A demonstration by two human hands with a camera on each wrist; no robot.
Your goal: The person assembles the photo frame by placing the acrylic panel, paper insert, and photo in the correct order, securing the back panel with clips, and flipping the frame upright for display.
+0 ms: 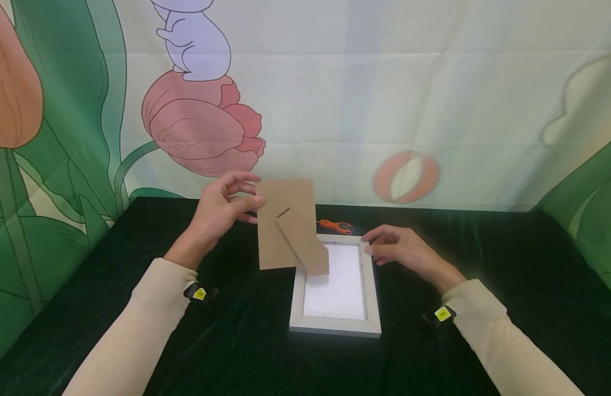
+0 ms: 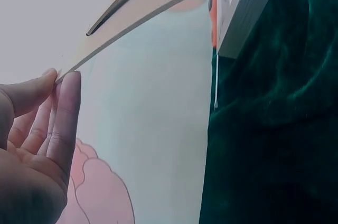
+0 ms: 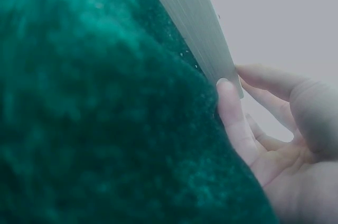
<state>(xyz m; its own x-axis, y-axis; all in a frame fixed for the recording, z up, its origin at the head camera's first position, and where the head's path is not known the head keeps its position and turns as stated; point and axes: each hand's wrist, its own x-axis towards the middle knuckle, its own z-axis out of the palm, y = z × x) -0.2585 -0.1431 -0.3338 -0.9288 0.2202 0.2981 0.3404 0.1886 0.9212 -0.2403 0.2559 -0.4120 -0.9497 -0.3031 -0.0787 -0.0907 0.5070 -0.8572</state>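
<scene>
My left hand [image 1: 220, 204] pinches the left edge of a brown picture-frame backing board [image 1: 274, 247] between thumb and fingers. The board is held up and overlaps the frame's upper left part in the head view; its easel leg [image 1: 310, 250] angles down to the right. Below it, a white picture frame [image 1: 372, 297] lies on the dark green cloth, with a white sheet [image 1: 335, 291] inside its opening. At the frame's upper right corner is my right hand [image 1: 406, 252]; the right wrist view shows its thumb and a finger [image 3: 232, 110] gripping that corner.
Just behind the frame lies a screwdriver with an orange handle [image 1: 337, 225], its thin shaft [image 2: 216, 84] visible in the left wrist view. Dark green cloth [image 1: 226, 341] covers the table. A printed curtain [image 1: 325, 99] hangs along the back.
</scene>
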